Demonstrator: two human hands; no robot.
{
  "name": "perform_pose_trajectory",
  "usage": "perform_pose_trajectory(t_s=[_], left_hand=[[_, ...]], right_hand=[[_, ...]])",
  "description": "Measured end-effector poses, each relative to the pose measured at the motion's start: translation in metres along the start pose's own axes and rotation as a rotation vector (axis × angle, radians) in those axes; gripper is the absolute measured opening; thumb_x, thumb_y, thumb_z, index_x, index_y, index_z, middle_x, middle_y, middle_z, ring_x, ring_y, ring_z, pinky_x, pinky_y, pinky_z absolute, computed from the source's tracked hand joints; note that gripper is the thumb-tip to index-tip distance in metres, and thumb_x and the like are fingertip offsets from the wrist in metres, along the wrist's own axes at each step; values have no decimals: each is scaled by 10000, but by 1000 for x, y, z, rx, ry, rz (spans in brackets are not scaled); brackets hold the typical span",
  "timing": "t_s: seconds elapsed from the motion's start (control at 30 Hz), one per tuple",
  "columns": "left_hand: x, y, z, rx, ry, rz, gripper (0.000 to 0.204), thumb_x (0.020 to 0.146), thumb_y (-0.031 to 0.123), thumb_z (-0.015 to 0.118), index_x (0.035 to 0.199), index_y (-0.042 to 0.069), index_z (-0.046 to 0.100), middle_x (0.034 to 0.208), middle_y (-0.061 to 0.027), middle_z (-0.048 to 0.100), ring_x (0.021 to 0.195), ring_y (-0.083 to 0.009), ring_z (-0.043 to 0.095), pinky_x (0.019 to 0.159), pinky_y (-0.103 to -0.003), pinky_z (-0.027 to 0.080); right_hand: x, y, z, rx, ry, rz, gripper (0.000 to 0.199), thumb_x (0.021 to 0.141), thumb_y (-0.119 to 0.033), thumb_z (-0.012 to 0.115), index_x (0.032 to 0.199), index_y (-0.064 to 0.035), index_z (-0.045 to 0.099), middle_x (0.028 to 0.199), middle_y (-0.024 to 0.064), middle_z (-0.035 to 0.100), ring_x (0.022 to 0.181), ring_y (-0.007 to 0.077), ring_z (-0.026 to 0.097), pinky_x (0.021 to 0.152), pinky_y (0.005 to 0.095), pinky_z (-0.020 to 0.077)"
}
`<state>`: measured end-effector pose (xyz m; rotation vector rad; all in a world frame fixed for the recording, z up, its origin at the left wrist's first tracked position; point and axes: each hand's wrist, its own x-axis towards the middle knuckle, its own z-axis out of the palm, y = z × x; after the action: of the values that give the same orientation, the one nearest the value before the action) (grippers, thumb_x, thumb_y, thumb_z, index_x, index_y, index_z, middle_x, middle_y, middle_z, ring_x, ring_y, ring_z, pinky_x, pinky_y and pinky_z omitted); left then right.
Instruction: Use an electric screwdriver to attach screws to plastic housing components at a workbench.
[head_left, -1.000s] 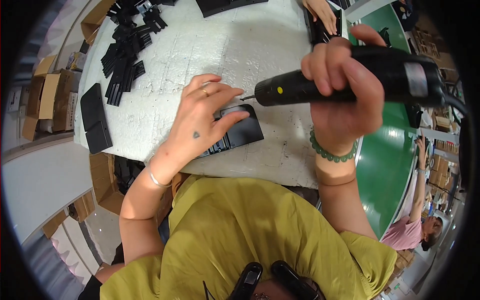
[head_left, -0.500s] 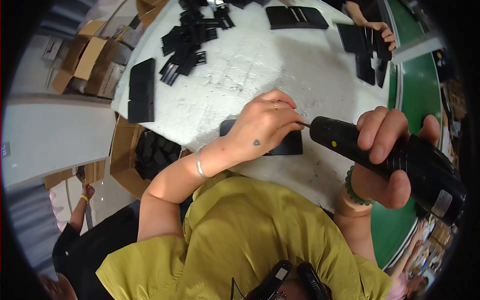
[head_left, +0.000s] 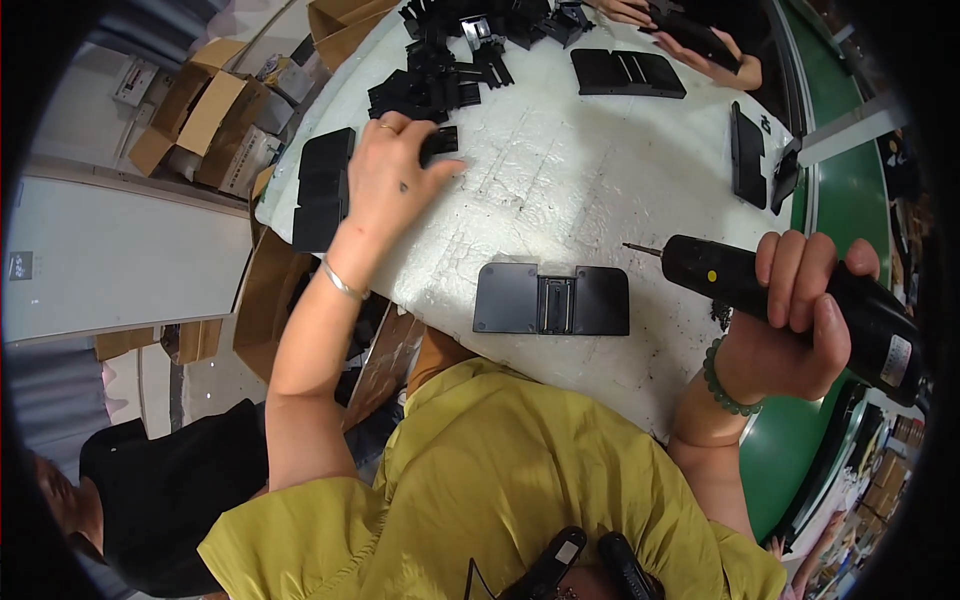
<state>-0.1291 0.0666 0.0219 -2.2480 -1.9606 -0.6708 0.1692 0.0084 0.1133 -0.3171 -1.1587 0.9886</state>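
My right hand [head_left: 808, 300] grips a black electric screwdriver [head_left: 715, 270], its bit pointing left over the table. The bit touches nothing. My left hand [head_left: 392, 180] is stretched out to the far left, thumb spread, at the near edge of a heap of small black plastic parts [head_left: 430, 75]. One small black part [head_left: 441, 142] shows beside its fingers; whether they touch it is hidden. In front of me lies a flat black panel [head_left: 505, 300] with a slotted black piece [head_left: 556, 305] seated in its middle notch.
Another black panel [head_left: 322, 190] lies left of my left hand, and one more [head_left: 625, 73] at the back. Small dark screws [head_left: 720, 315] lie by my right wrist. Across the table a co-worker's hands [head_left: 700, 60] hold a black part. Cardboard boxes [head_left: 215, 110] stand at left.
My left hand has left the screwdriver's bit and moved far left to the heap, uncovering the panel. The screwdriver stays in my right hand. The co-worker has lifted a black part.
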Motion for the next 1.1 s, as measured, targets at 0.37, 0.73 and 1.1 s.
perform_pose_trajectory(t_s=[0.37, 0.73, 1.1], left_hand=[[1, 21, -32, -599, -201, 88, 188, 848, 41, 596, 1031, 6, 619, 861, -58, 550, 740, -128, 580, 648, -243, 479], [-41, 81, -11, -916, -702, 199, 209, 783, 28, 675, 986, 18, 625, 758, -30, 575, 608, -66, 527, 574, -210, 473], [-41, 89, -5, -775, -651, 435, 293, 731, 62, 702, 1017, 36, 644, 710, -90, 530, 605, -187, 519, 532, -297, 425]], right_hand=[[6, -9, -16, 95, -25, 42, 378, 747, -114, 472, 1121, -57, 479, 613, -36, 350, 561, 87, 356, 641, 264, 312], [8, -15, -35, 125, -118, 155, 320, 722, -111, 476, 1031, -39, 518, 631, -44, 387, 615, 84, 388, 715, 284, 321], [3, -16, -38, 95, -136, 153, 317, 718, -117, 483, 1022, -39, 525, 628, -48, 401, 613, 75, 399, 715, 283, 324]])
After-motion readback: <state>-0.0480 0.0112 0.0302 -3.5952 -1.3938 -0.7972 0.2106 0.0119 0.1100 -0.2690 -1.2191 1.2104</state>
